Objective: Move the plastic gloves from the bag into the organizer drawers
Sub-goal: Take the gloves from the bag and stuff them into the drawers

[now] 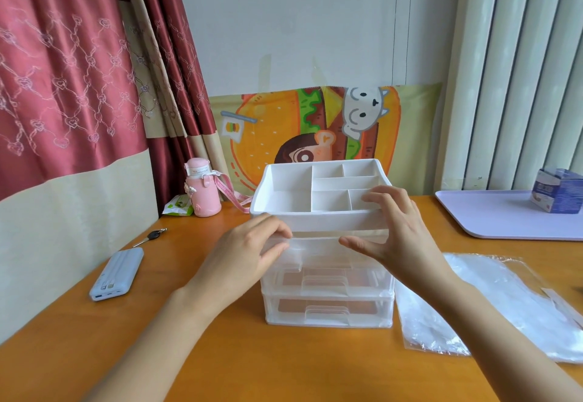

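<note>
The bag of plastic gloves (492, 300) lies flat on the table (220, 364), just to the right of the organizer (325, 209) and close to its lower right corner. Its long axis runs from the far side toward the near right. The right hand (394, 237) is the nearer one; the bag is below and to the right of its wrist. No hand touches the bag.

Both hands are at the top drawer (321, 248). The left hand (249, 250) has its fingers curled with the thumb closing on the drawer's left front edge. The right hand's fingers are spread and lie over the tray rim, with the thumb straight against the drawer front. The middle drawer (328, 282) and bottom drawer (328, 310) appear closed.

Limits of view: the bag is cut off at the right frame edge, its opening cannot be located, and single gloves cannot be told apart. The clear plastic hides how far the top drawer is drawn out.
</note>
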The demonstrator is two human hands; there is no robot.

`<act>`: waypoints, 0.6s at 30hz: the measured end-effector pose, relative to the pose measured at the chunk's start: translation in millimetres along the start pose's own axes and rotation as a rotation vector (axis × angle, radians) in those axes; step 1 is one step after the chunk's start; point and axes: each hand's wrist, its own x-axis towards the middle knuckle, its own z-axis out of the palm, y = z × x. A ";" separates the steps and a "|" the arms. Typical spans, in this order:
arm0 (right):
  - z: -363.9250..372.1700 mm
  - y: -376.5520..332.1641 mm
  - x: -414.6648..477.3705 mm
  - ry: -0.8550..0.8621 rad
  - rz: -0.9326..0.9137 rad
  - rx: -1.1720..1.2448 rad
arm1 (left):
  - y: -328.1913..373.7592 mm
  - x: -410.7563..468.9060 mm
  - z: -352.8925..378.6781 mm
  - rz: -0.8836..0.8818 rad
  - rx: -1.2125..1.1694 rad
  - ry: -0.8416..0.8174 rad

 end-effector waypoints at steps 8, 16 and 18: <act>4.1 0.7 -0.2 0.030 -0.011 -0.015 | -17.1 -12.7 5.2 -0.025 0.087 0.229; 11.4 0.2 -0.5 0.071 -0.005 -0.036 | -20.3 -11.7 15.0 -0.009 0.087 0.263; 12.5 -0.1 -0.6 0.076 -0.004 -0.043 | -18.5 -10.1 18.8 -0.009 0.107 0.287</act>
